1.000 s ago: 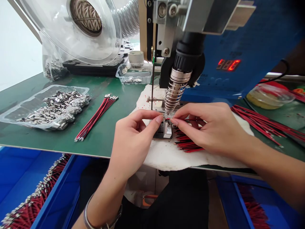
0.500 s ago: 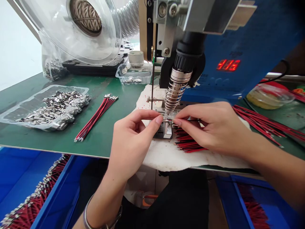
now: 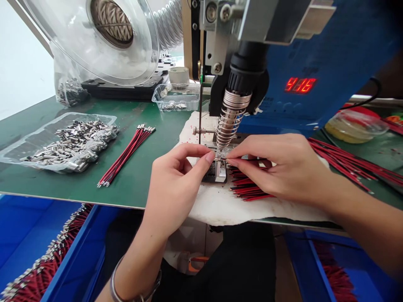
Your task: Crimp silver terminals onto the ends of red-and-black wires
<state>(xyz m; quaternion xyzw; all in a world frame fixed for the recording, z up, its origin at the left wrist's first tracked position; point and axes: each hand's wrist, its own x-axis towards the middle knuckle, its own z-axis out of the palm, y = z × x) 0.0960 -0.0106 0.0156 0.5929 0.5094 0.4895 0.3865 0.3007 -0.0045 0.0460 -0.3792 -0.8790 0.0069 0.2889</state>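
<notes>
At the soldering machine's tip, my left hand [image 3: 174,184] pinches a small silver metal connector [image 3: 218,159] between thumb and index finger. My right hand [image 3: 280,167] is closed in a pinch on a thin dark wire [image 3: 224,158] that meets the connector. Both pinches sit just above a small metal fixture [image 3: 221,173]. Over them stands the soldering head [image 3: 233,113], wrapped in a coil spring, its tip close to the joint. Beneath my right hand lie red and black wires [image 3: 248,184] on a white cloth [image 3: 214,205].
A clear tray [image 3: 47,121] of loose metal connectors stands left, beside a bundle of finished-looking red-black leads [image 3: 127,155]. A clear round fume hood [image 3: 72,37] rises behind. Blue bins [image 3: 74,251] with leads are below the table edge. More wires [image 3: 340,159] lie right.
The red digits on the blue machine have changed. Both hands hold nearly the same pose at the fixture; the whole view has shifted very slightly.
</notes>
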